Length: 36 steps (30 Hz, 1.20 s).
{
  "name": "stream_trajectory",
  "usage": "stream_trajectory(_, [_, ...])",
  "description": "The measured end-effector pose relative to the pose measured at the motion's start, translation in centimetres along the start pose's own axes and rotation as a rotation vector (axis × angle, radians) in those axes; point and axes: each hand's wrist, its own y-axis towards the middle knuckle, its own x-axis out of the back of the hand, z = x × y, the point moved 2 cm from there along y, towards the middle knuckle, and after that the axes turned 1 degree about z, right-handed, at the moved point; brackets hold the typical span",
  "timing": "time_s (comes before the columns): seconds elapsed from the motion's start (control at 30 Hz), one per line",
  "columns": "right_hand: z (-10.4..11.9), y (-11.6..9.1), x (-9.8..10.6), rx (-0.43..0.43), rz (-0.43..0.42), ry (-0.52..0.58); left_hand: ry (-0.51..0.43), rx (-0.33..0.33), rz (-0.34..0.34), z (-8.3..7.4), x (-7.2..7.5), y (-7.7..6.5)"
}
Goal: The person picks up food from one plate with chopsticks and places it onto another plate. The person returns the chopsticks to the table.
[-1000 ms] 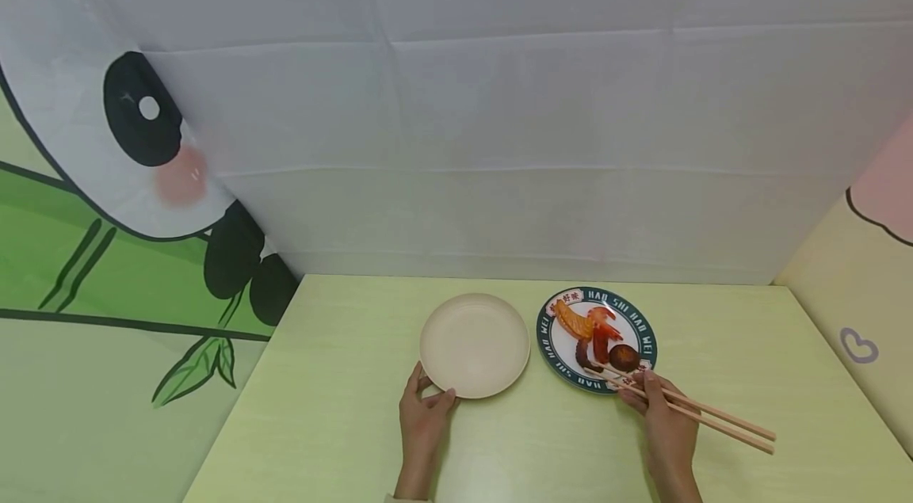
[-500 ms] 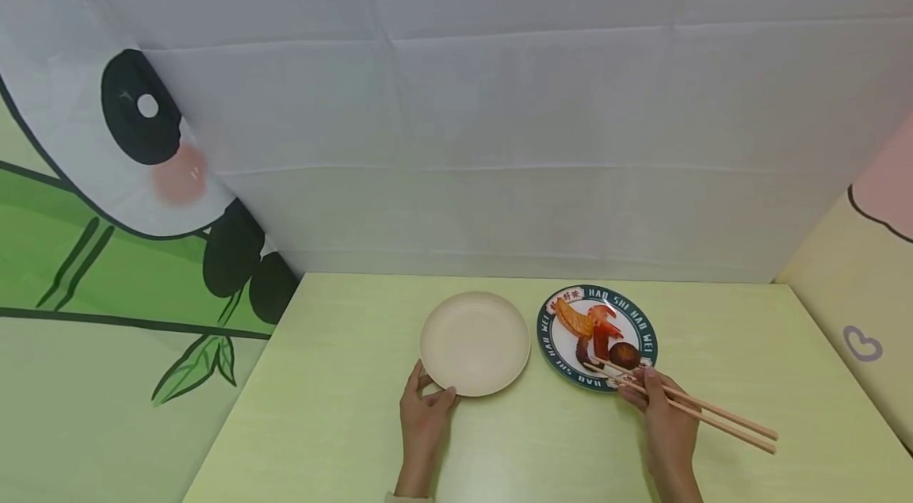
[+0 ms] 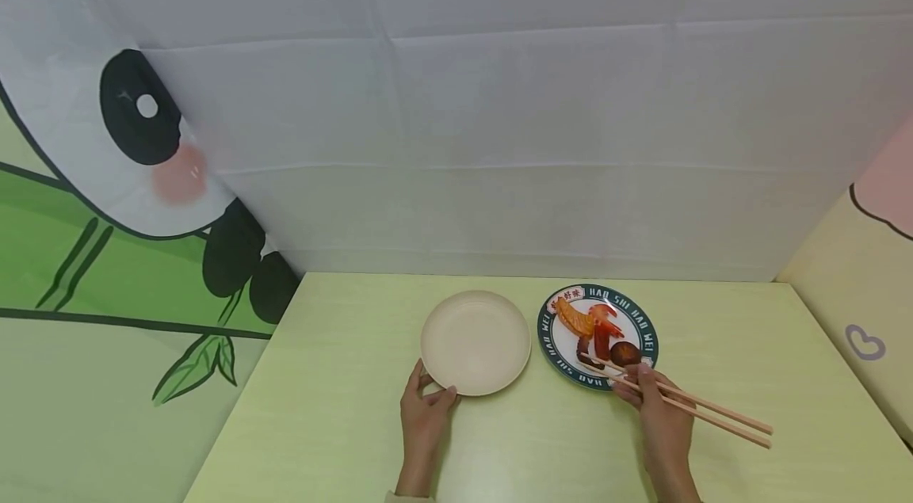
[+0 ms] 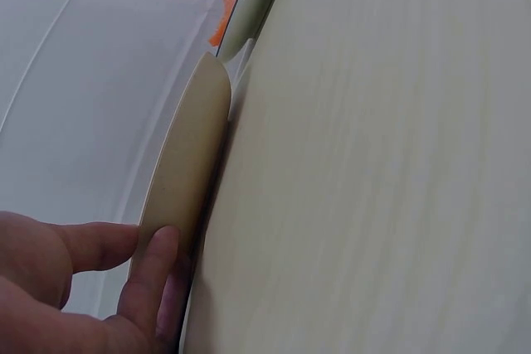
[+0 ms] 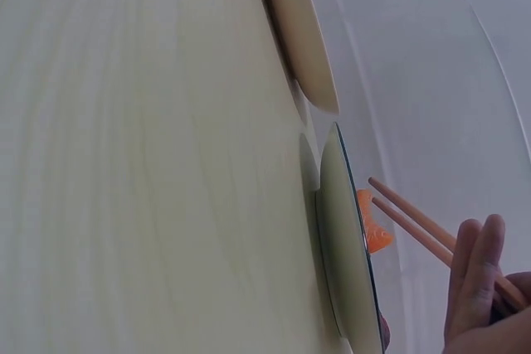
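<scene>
My left hand holds the near left rim of a round beige plate, its thumb and fingers on the edge. In the left wrist view, the fingers press against the plate's side wall. To the right, my right hand grips a pair of wooden chopsticks. Their tips lie over the near part of a green-rimmed white plate, overlapping a dark curved food piece. In the right wrist view, the chopsticks' tips show above the plate's rim, with nothing visible between them.
On the patterned plate also lie an orange wedge-shaped piece, a red shrimp-like piece, a red stick-like piece and a round brown piece. A white cloth wall rises behind the pale yellow table.
My right hand and the chopsticks have shifted slightly left, and the tips sit a little farther over the dark piece. The left hand and both plates stay in place.
</scene>
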Motion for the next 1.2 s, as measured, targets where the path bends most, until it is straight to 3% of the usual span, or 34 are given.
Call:
stream_trajectory(0.6, [-0.2, -0.9, -1.1, -0.059, 0.081, -0.034, 0.014, 0.024, -0.009, 0.0, -0.1, -0.1])
stream_trajectory(0.93, [-0.5, -1.4, -1.6, -0.032, 0.144, -0.08, 0.017, 0.018, -0.008, 0.0, -0.2, 0.0])
stream_trajectory(1.2, [-0.4, -1.6, -1.8, 0.044, 0.214, -0.21, 0.009, 0.01, -0.005, 0.1, -0.2, 0.0])
